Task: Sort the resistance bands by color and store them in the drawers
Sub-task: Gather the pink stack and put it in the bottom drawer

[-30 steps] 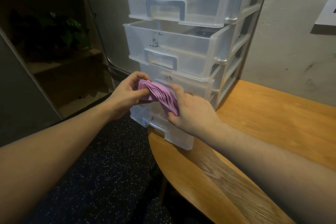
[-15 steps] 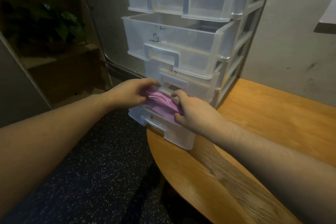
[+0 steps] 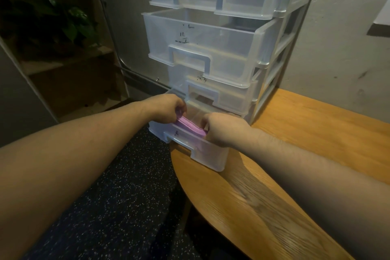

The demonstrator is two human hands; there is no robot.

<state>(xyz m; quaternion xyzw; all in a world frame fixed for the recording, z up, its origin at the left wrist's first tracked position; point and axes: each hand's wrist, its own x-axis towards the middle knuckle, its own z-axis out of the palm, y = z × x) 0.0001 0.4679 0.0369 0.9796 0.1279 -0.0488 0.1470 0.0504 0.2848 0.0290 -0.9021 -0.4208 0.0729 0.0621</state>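
- Left arm (image 3: 73, 150): bare to beyond the elbow, no sleeve.
- Right arm (image 3: 316, 175): bare, lightly haired.
- Left hand (image 3: 166, 108), right hand (image 3: 223, 129): ungloved.

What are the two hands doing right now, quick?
Left hand: fingers curled, gripping one end of the purple bands over the bottom drawer.
Right hand: fingers curled, gripping the other end of the same bands.

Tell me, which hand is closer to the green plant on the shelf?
Left. The left hand holds the purple bands on the side toward the plant; the right hand holds their other end, farther from it.
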